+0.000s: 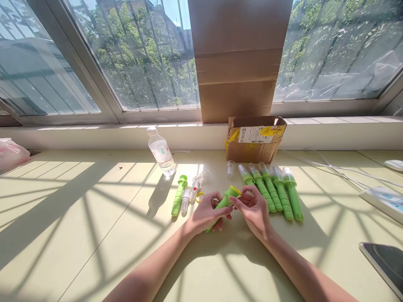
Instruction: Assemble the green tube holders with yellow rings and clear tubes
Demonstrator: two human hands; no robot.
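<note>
Sunlight through a wide window throws barred shadows across a pale yellow-green table (78, 235). Near its middle the left hand (206, 214) is closed around the body of a green tube (223, 204), which tilts up to the right, its lower end hidden under the fingers. The right hand (252, 207) pinches at the tube's yellow cap (234, 191) with fingertips drawn narrow together. Just right of the hands lies a row of five finished green tubes (273, 193) with clear tops, side by side and slanting. To the left of the hands lie another green tube (179, 195), some small clear caps (195, 188) and a yellow ring (199, 197). Behind these stands a clear water bottle (161, 152), and behind the row an open cardboard box (254, 139) against the sill. A tall sheet of cardboard (236, 58) leans against the glass. A pink bag (11, 152) lies at the far left, a power strip (382, 202) and a phone (385, 262) at the right edge.
</note>
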